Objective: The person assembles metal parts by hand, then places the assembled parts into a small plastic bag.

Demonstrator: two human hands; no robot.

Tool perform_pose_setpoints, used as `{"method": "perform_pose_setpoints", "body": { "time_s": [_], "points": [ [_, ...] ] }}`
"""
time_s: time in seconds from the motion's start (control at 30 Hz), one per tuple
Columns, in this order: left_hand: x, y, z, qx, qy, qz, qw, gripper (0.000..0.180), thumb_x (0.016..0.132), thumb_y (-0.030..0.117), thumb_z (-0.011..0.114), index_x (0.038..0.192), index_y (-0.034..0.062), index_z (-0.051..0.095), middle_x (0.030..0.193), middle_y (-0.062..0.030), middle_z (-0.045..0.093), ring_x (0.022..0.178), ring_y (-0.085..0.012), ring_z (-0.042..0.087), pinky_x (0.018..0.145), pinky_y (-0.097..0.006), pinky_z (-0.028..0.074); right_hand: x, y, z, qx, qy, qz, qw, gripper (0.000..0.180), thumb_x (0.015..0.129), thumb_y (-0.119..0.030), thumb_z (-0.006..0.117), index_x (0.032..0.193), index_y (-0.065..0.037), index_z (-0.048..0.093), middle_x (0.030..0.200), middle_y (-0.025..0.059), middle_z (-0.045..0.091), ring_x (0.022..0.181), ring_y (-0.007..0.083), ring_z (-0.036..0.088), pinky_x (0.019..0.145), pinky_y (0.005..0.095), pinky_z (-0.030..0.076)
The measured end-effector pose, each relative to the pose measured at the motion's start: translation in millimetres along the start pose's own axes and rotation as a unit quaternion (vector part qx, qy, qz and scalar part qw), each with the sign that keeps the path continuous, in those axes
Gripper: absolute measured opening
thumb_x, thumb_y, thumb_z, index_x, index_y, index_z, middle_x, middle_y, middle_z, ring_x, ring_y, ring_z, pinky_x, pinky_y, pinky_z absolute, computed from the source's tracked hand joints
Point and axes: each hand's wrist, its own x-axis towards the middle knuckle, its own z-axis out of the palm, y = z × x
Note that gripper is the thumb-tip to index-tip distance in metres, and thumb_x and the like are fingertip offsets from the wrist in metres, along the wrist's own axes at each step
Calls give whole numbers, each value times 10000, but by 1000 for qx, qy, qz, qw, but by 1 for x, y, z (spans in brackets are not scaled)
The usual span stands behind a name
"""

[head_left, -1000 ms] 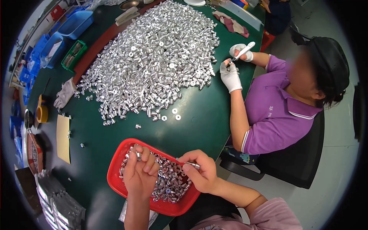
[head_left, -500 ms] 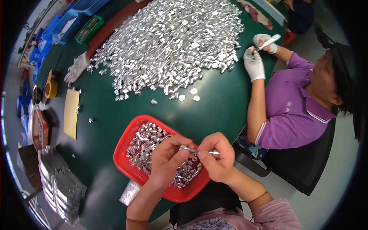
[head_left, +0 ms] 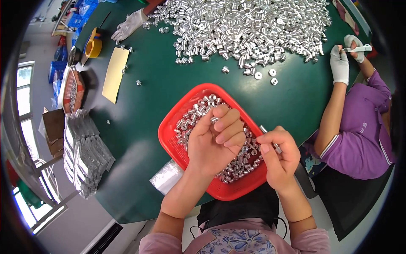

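Part (head_left: 214, 120): left hand (head_left: 216, 148) is pinching it
Rod (head_left: 277, 148): right hand (head_left: 280, 160) is gripping it
Hands: are drawing apart, separating part from rod

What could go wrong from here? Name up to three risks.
The small metal part in the left hand might slip and get lost among the pieces in the red basket.
The slim metal rod in the right hand could drop.
The loose part near the large pile might be overlooked.
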Motion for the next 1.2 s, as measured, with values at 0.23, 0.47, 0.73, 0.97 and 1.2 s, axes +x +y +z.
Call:
{"method": "perform_pose_setpoints", "body": {
  "time_s": [0.23, 0.47, 0.73, 0.97, 1.2],
  "points": [
    [0, -13, 2, 217, 26, 72, 973, 203, 892, 221, 320, 850, 68, 448, 714, -7, 388, 594, -99, 363, 592, -235, 336, 0, -3, 13, -180, -40, -123, 975, 277, 687, 31, 498, 954, 6, 568, 625, 74, 473, 472, 153, 421, 428, 246, 344],
    [-10, -8, -13, 389, 17, 111, 914, 271, 853, 118, 457, 1100, 5, 446, 917, -51, 485, 776, -122, 465, 725, -247, 389, 5, -15, 10, 19, -2, -7, 1000, 117, 763, 18, 444, 878, 32, 465, 584, 34, 503, 466, 49, 416, 440, 183, 344],
    [-20, -5, -15, 429, 31, 104, 897, 233, 804, 59, 526, 1028, -5, 511, 887, -81, 554, 808, -123, 539, 715, -240, 452, 12, -5, 15, 34, -8, -47, 998, 78, 781, 13, 456, 836, 13, 401, 631, 58, 543, 531, 58, 495, 484, 179, 387],
    [-23, 1, -19, 513, 11, 117, 850, 274, 759, 29, 579, 1025, -15, 532, 856, -81, 564, 749, -127, 558, 689, -246, 471, 8, -9, 12, -26, -72, -57, 995, 73, 795, 17, 437, 854, 9, 394, 675, 77, 552, 586, 81, 527, 522, 196, 412],
    [-19, -2, -5, 630, -6, 116, 768, 287, 749, -4, 578, 1032, -25, 536, 854, -78, 558, 769, -129, 554, 687, -246, 458, 7, 1, 2, 68, -70, 10, 995, 87, 802, -2, 437, 869, -2, 381, 626, 5, 450, 532, 36, 390, 488, 171, 328]
  ]
}}
